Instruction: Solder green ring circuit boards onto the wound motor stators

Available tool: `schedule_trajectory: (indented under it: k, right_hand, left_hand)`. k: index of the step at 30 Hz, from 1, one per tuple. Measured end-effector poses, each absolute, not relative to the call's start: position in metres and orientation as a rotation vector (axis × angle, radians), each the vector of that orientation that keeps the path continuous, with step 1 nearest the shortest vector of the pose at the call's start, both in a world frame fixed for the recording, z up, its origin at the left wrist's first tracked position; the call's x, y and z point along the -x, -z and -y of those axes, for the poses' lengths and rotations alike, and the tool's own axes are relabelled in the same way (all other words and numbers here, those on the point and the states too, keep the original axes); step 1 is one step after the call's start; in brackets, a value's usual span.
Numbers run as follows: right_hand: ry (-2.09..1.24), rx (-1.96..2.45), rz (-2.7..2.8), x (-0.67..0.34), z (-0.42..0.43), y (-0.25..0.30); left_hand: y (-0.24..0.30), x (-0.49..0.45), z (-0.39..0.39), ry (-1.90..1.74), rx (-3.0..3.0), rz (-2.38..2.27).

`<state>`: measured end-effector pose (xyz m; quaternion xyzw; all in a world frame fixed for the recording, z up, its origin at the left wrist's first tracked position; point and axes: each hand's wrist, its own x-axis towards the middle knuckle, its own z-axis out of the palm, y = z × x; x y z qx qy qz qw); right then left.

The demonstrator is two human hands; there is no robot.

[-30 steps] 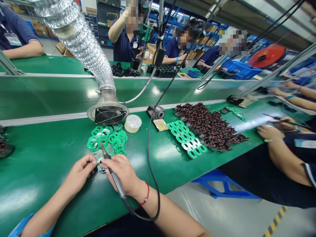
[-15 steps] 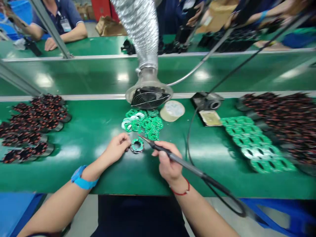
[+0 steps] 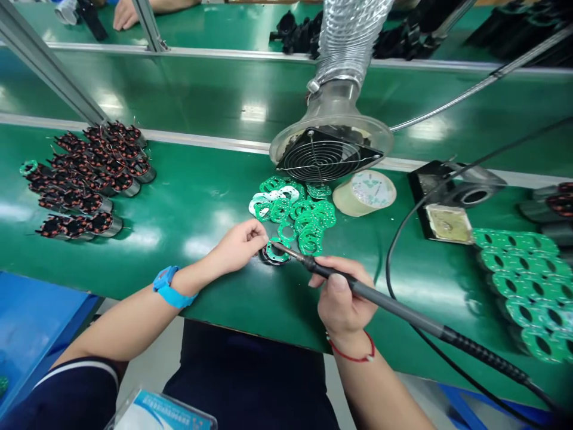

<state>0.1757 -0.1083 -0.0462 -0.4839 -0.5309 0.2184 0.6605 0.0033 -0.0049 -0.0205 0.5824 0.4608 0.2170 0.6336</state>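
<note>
My right hand [image 3: 342, 295] is closed round a black soldering iron [image 3: 376, 295], its tip resting on a small round part topped by a green ring board [image 3: 274, 252] on the green bench. My left hand [image 3: 242, 243] pinches the left edge of that part with closed fingers. A loose heap of green ring boards [image 3: 295, 212] lies just beyond the part.
A fume extractor hood with a wire grille [image 3: 329, 152] on a foil duct hangs behind the heap. A tape roll [image 3: 364, 191], a soldering iron stand with sponge [image 3: 452, 203], more green boards [image 3: 523, 280] at right. Wound stators [image 3: 85, 176] at left. Conveyor belt [image 3: 201, 95] behind.
The view has swung left and down. My hands stay on the same part, the left pinching it, the iron's tip now touching the board.
</note>
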Motion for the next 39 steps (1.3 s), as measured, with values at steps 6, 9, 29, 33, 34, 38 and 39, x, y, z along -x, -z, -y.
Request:
schedule_trajectory:
  k: [6,9,29,33,34,38,39]
  right_hand:
    - [-0.506,1.157,1.217,-0.177,0.11,0.043]
    - [-0.491,1.187,1.221,-0.177,0.11,0.043]
    - [-0.346,1.358,1.927,-0.165,0.086,0.039]
    - [-0.295,1.407,1.852,-0.171,0.089,0.042]
    - [-0.312,1.404,1.847,-0.173,0.09,0.043]
    - [-0.329,1.395,1.843,-0.176,0.092,0.046]
    - [-0.302,1.4,1.846,-0.175,0.092,0.046]
  left_hand:
    - [0.026,-0.003,0.005,-0.507,-1.375,-1.035]
    - [0.028,-0.003,0.004,-0.515,-1.395,-1.026]
    - [0.021,-0.002,0.006,-0.52,-1.496,-1.081]
    - [0.013,0.012,0.005,-0.36,-1.708,-0.921]
    - [0.011,0.015,0.005,-0.321,-1.804,-0.877]
    - [0.009,0.016,0.003,-0.414,-1.963,-0.837]
    - [0.01,0.015,0.003,-0.449,-1.92,-0.837]
